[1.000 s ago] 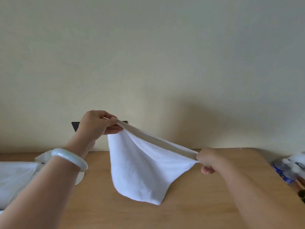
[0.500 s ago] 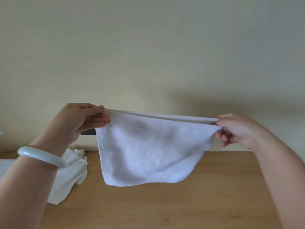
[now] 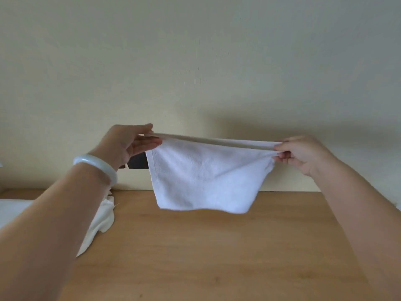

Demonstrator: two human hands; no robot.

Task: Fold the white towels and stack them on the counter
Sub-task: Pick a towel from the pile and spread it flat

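A small white towel (image 3: 204, 177) hangs in the air above the wooden counter (image 3: 217, 246), stretched flat between both hands. My left hand (image 3: 128, 144) pinches its top left corner between thumb and fingers. My right hand (image 3: 301, 154) pinches the top right corner, where the cloth bunches a little. The towel's lower edge hangs just above the counter's back part. More white towels (image 3: 102, 216) lie in a loose heap on the counter at the left, partly hidden behind my left forearm.
A pale wall rises right behind the counter. A dark rectangular object (image 3: 137, 162) sits on the wall behind the towel's left edge. A white bangle (image 3: 97, 166) circles my left wrist.
The towel went from a slanted hang to a level, taut spread. My right hand rose to the height of the left, and both hands moved apart.
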